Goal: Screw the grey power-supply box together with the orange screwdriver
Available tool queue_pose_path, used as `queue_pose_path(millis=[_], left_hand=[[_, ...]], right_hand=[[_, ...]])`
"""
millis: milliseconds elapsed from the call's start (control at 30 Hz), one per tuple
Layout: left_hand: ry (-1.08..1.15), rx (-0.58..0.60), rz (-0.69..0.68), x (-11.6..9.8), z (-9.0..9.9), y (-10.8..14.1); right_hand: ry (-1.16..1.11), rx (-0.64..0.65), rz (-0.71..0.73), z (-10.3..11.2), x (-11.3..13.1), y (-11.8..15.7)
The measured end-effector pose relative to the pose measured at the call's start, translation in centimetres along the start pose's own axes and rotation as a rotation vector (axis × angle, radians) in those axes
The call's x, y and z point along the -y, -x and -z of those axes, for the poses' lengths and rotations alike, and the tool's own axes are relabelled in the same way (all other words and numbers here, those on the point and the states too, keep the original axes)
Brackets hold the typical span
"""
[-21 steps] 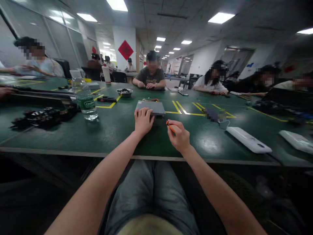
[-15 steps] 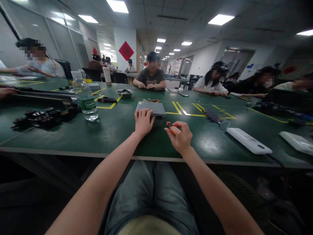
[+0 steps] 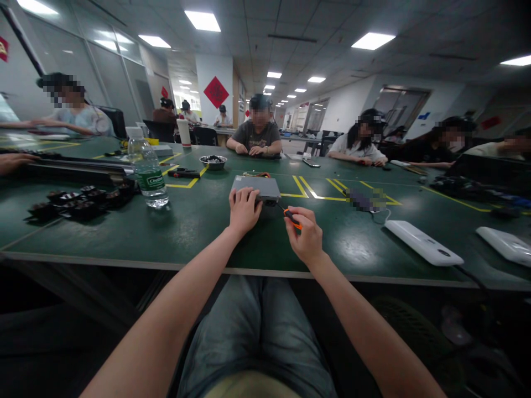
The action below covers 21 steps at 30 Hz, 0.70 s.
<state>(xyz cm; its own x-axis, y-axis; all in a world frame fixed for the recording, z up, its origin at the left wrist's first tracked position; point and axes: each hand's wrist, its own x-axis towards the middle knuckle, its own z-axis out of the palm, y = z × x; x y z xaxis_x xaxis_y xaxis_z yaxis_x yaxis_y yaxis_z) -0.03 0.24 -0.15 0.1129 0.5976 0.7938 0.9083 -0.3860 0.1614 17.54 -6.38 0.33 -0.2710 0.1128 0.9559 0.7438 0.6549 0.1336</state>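
Observation:
A grey metal power supply unit lies on the green table, coloured wires showing at its far side and a dark socket at its near right corner. My left hand lies over its near left edge, fingers on the top and thumb toward the front, holding it. In my right hand is a screwdriver with an orange and black handle, pinched between thumb and fingers. Its thin shaft points at the unit's near right corner. Whether the tip sits in a screw is too small to tell.
A water bottle and black metal parts stand to the left. Farther back are a metal bowl of small pieces and a black tool. A white device lies right. Other people sit around the table.
The view has tilted slightly. My right hand has turned a little around the screwdriver, and its handle leans slightly more to the right. My left hand stays on the power supply unit.

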Motion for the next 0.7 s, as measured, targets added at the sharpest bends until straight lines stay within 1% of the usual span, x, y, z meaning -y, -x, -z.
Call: queue_pose_path(millis=[100, 167, 400, 500, 700], left_hand=[[0.006, 0.009, 0.000, 0.00, 0.07, 0.01], [0.008, 0.013, -0.002, 0.02, 0.09, 0.02], [0.001, 0.002, -0.005, 0.02, 0.02, 0.05], [0.004, 0.002, -0.002, 0.02, 0.03, 0.05], [0.007, 0.011, -0.002, 0.04, 0.05, 0.06]], right_hand=[[0.122, -0.040, 0.009, 0.08, 0.07, -0.05], [0.154, -0.041, 0.025, 0.12, 0.07, -0.02], [0.088, -0.018, 0.006, 0.01, 0.10, -0.07], [0.107, -0.023, 0.001, 0.05, 0.29, -0.24], [0.118, 0.022, 0.072, 0.20, 0.47, -0.04]])
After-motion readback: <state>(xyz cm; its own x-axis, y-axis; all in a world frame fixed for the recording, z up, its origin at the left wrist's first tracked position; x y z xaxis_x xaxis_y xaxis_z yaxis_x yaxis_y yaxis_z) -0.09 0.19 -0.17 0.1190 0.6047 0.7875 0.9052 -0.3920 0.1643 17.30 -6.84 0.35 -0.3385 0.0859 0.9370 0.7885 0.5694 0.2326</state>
